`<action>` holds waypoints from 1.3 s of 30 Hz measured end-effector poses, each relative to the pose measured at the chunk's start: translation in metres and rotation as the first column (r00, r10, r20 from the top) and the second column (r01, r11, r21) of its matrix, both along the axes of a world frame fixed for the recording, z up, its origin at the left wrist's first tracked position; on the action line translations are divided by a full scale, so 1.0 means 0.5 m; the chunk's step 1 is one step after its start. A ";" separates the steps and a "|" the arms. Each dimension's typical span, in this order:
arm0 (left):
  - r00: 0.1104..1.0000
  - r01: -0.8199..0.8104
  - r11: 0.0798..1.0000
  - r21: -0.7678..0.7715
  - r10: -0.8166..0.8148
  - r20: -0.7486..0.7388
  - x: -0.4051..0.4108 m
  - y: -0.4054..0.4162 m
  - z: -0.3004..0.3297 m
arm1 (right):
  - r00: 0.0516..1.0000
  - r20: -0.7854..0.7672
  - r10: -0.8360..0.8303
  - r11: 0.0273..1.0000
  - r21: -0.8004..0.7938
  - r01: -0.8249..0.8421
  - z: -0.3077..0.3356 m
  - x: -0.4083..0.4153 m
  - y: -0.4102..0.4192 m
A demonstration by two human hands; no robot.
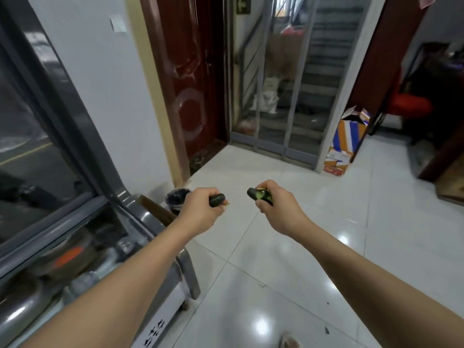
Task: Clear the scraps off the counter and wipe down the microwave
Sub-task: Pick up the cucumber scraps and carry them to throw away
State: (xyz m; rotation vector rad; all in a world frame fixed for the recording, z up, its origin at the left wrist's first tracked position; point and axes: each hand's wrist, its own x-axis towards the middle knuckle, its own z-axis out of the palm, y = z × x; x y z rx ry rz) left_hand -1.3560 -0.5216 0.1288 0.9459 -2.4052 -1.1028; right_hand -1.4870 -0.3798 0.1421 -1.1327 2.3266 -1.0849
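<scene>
My left hand [199, 209] grips a dark green cucumber end [217, 199] that sticks out past my fingers. My right hand [276, 203] holds another dark green cucumber piece with peel scraps [258, 194]. Both hands are held out in front of me above the white tiled floor [301, 259], a short gap apart. A black bin with a dark liner [177, 197] stands on the floor just left of my left hand, partly hidden by it. No counter or microwave is in view.
A grey glass-fronted display cabinet [75, 222] fills the left side. A brown cardboard piece [155, 209] leans by the bin. Ahead are a red door [190, 96], a screened stairwell [288, 96] and stacked boxes [346, 139]. My foot [288, 341] shows at the bottom.
</scene>
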 end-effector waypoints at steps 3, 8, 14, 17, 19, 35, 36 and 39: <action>0.999 -0.034 0.999 0.018 0.035 -0.019 -0.117 -0.043 -0.005 | 0.999 -0.010 0.047 0.999 -0.011 -0.047 -0.012 -0.125 -0.057; 0.988 -0.147 0.989 0.010 0.147 -0.039 -0.308 -0.118 -0.002 | 0.990 -0.002 0.143 0.990 0.002 -0.143 -0.014 -0.336 -0.152; 0.977 -0.214 0.977 -0.007 0.214 -0.009 -0.484 -0.210 -0.011 | 0.975 0.019 0.222 0.975 0.022 -0.222 -0.015 -0.537 -0.269; 0.973 -0.230 0.973 0.000 0.230 0.022 -0.559 -0.266 -0.024 | 0.967 0.026 0.252 0.967 0.024 -0.252 -0.028 -0.616 -0.338; 0.969 -0.244 0.970 -0.009 0.244 0.038 -0.606 -0.310 -0.036 | 0.962 0.026 0.271 0.962 0.028 -0.271 -0.037 -0.664 -0.389; 0.902 -0.428 0.904 0.002 0.427 0.056 -0.906 -0.761 -0.038 | 0.913 -0.003 0.409 0.911 0.056 -0.408 -0.056 -0.985 -0.906; 0.889 -0.455 0.891 0.000 0.454 0.066 -0.915 -0.782 -0.039 | 0.902 -0.005 0.433 0.900 0.057 -0.432 -0.060 -0.997 -0.935; 0.836 -0.542 0.840 -0.001 0.540 0.096 -0.942 -0.843 -0.042 | 0.867 -0.003 0.499 0.866 0.051 -0.498 -0.074 -1.037 -1.029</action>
